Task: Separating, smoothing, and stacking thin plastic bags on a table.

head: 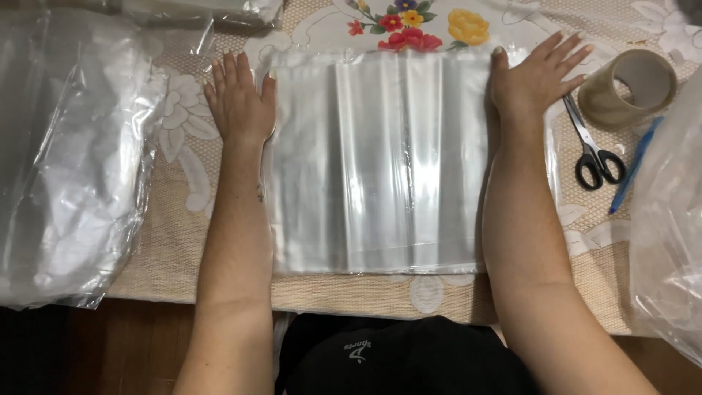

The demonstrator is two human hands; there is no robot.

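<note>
Clear plastic makes up the stack of bags (376, 161) lying flat in the middle of the desk (168, 256), which wears a beige lace cloth with white flowers under a transparent cover. This stack serves as the landmark for everything else.

At the stack's left edge, the left hand (240, 102) rests palm down, fingers straight and together, thumb touching the plastic. Its grip is released, grasping nothing. At the stack's right edge, the right hand (534, 79) also lies flat, fingers spread wide, thumb along the plastic's upper corner. Its grip is likewise released. Both forearms run down either side of the stack toward the desk's near edge.

Right of the stack, just past the right hand, lie scissors (594, 146) with black handles, blades pointing up toward that hand. Beyond them stands a roll of brownish tape (635, 86), and a blue pen (635, 164) lies slanted beside the scissors.

Far left of the stack sits a big crumpled bag (69, 153) of more plastic (its contents are hard to make out). Far right, another bulging clear bag (669, 227) reaches the picture's edge. Above the stack, printed flowers (413, 25) in red and yellow show on the cloth.
</note>
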